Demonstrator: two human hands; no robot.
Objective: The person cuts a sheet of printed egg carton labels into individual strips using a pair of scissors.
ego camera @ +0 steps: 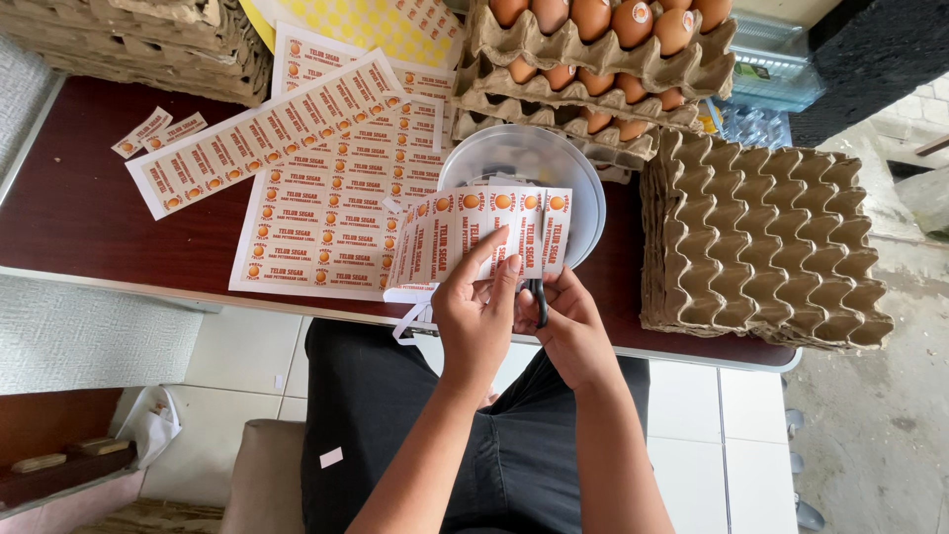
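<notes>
My left hand (474, 316) pinches the lower edge of a strip of printed labels (481, 232), white paper with orange egg pictures. My right hand (565, 321) grips black-handled scissors (539, 297), whose blades run up into the strip between two labels. Both hands hover over the front edge of the dark red table (89, 213). A narrow paper offcut (410, 318) dangles below the strip.
Uncut label sheets (326, 213) and a cut strip (262, 129) lie on the table to the left. A clear round lid or bowl (524, 163) sits behind the hands. Egg trays with brown eggs (593, 59) stand at the back; empty cardboard trays (756, 242) are stacked right.
</notes>
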